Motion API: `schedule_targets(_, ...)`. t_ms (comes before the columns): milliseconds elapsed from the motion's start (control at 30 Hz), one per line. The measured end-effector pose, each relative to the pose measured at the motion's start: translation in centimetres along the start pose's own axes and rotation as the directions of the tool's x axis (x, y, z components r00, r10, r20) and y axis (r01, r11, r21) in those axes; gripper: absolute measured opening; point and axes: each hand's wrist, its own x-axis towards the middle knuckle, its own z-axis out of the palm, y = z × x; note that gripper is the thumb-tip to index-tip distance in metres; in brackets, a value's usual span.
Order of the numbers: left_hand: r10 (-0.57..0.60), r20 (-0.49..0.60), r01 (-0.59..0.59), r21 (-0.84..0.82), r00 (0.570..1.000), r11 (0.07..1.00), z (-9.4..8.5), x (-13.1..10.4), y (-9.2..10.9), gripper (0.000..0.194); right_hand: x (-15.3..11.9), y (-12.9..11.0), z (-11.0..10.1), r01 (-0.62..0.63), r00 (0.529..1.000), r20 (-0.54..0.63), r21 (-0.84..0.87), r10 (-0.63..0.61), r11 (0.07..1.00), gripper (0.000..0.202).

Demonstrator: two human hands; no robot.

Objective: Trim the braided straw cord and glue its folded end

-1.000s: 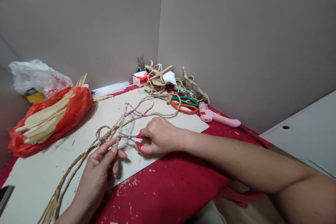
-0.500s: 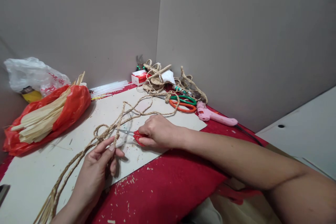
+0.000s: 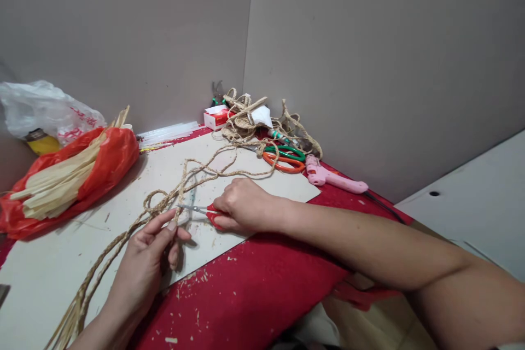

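My left hand (image 3: 150,251) pinches a braided straw cord (image 3: 180,188) between thumb and fingers over the white board (image 3: 270,191). My right hand (image 3: 244,205) is closed round the red handles of small scissors (image 3: 213,216). Their blades point left and lie at the cord just above my left fingertips; whether they are parted around it I cannot fully make out. The cord loops back across the board, and its long strands run down to the lower left, past my left wrist, ending in loose fibres.
An orange-red plastic bag (image 3: 110,167) with pale dried husks (image 3: 61,180) lies at left. At the back are green-handled scissors (image 3: 287,152), orange-handled scissors (image 3: 283,164), a pink glue gun (image 3: 336,179), a red-white box (image 3: 215,118) and coiled cord. Scraps litter the red cloth (image 3: 229,295).
The scissors have shifted slightly left, bringing the blades to the cord above my left fingers. My left hand keeps its pinch. The whole view has drifted a little.
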Motion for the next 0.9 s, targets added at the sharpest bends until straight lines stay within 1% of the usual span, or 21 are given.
schedule_targets(200, -0.011, -0.015, 0.011, -0.023, 1.000, 1.000, 0.5, -0.1, 0.4, 0.036, 0.0, 0.2, 0.0, -0.013, 0.996, -0.089, 0.065, 0.018, 0.998, 0.033)
schedule_targets(333, -0.011, -0.001, 0.011, -0.009, 1.000, 1.000, 0.4, 0.1, 0.3, 0.028, -0.1, -0.5, -0.2, 0.001, 0.996, -0.086, 0.070, 0.005, 0.998, 0.034)
schedule_targets(467, -0.002, 0.006, 0.002, 0.048, 1.000, 0.999, 0.4, 0.0, 0.5, 0.025, -0.2, -0.5, 0.0, 0.023, 0.998, -0.051, -0.009, -0.023, 1.000, 0.035)
schedule_targets(533, 0.009, -0.021, -0.007, 0.070, 1.000, 0.998, 0.3, -0.1, 0.8, 0.026, -0.1, -0.2, 0.0, 0.017, 0.998, -0.059, -0.022, -0.019, 1.000, 0.034)
schedule_targets(633, 0.014, -0.086, -0.005, 0.103, 0.996, 0.995, 0.0, 0.0, 1.0, 0.028, -0.1, 0.0, -0.1, -0.008, 0.995, -0.098, 0.013, 0.010, 1.000, 0.035)
schedule_targets(767, 0.071, -0.166, -0.039, 0.189, 0.984, 0.981, -0.5, 0.2, 1.0, 0.033, -0.4, -0.6, -0.5, 0.005, 0.997, -0.071, 0.054, -0.002, 0.999, 0.035)
schedule_targets(900, 0.115, -0.147, -0.059, 0.341, 0.982, 0.938, -0.8, 0.3, 0.7, 0.034, -0.5, -1.2, -0.5, -0.010, 0.998, -0.058, 0.004, 0.010, 1.000, 0.038)
